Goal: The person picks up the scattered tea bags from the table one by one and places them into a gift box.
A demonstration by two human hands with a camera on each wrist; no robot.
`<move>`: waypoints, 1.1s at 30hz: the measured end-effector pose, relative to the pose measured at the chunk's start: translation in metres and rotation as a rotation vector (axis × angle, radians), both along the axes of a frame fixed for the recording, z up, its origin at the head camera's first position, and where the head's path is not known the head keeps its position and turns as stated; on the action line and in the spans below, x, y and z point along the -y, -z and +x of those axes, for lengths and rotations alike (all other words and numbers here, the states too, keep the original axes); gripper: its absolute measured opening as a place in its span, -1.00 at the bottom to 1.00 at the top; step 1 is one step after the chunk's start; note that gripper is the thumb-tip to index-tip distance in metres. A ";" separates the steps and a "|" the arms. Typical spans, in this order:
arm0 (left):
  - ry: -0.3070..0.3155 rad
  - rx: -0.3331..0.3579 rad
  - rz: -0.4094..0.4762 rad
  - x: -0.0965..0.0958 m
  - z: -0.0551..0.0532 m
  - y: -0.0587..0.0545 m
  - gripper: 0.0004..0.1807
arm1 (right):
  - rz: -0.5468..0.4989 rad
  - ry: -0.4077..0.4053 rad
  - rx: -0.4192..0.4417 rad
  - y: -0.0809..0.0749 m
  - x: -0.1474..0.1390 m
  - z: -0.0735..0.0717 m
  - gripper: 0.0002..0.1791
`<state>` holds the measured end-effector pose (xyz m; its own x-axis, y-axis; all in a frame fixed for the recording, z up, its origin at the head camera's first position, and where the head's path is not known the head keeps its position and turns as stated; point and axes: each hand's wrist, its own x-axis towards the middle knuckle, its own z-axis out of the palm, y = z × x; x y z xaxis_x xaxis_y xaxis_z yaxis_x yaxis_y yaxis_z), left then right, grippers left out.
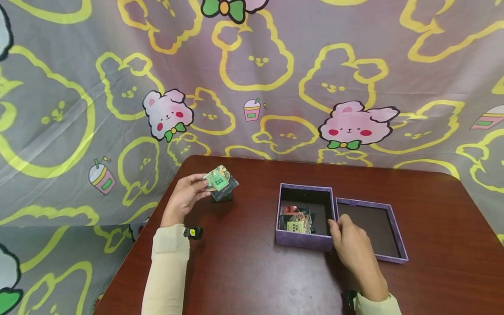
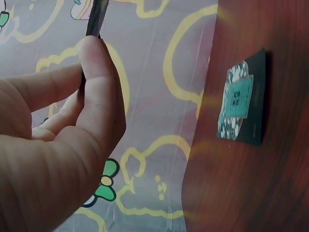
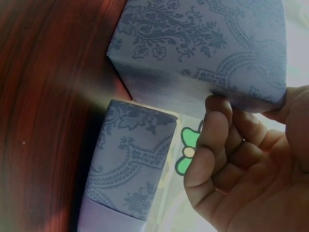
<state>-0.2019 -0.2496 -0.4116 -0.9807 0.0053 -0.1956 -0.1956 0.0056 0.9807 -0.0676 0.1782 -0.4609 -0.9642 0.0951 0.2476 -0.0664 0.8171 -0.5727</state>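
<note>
My left hand (image 1: 186, 194) pinches small flat packets (image 1: 220, 180) between thumb and fingers above the table's left side; a green label shows on the front one. In the left wrist view they appear edge-on, so their number cannot be told. A dark packet with a teal label (image 2: 240, 99) lies on the table below. At the right, my right hand (image 1: 354, 245) grips the right wall of a purple patterned box (image 1: 303, 240), thumb at the rim and fingers outside. Several packets (image 1: 297, 223) lie in the box's left half.
The purple lid (image 1: 391, 259) lies inner side up, just right of the box. Both are on a dark reddish wooden table (image 1: 252, 271). A cartoon-printed curtain (image 1: 275, 96) hangs behind the table and along its left side.
</note>
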 end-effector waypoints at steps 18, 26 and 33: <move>0.008 0.007 -0.027 -0.009 0.007 -0.008 -0.62 | -0.012 -0.003 0.037 -0.002 0.000 -0.001 -0.71; 0.061 -0.055 -0.025 -0.022 0.005 -0.017 -0.64 | -0.011 0.004 0.022 -0.002 -0.001 -0.001 -0.71; 0.078 -0.044 -0.019 -0.034 0.009 -0.023 -0.67 | -0.014 0.004 0.041 -0.002 -0.002 -0.001 -0.71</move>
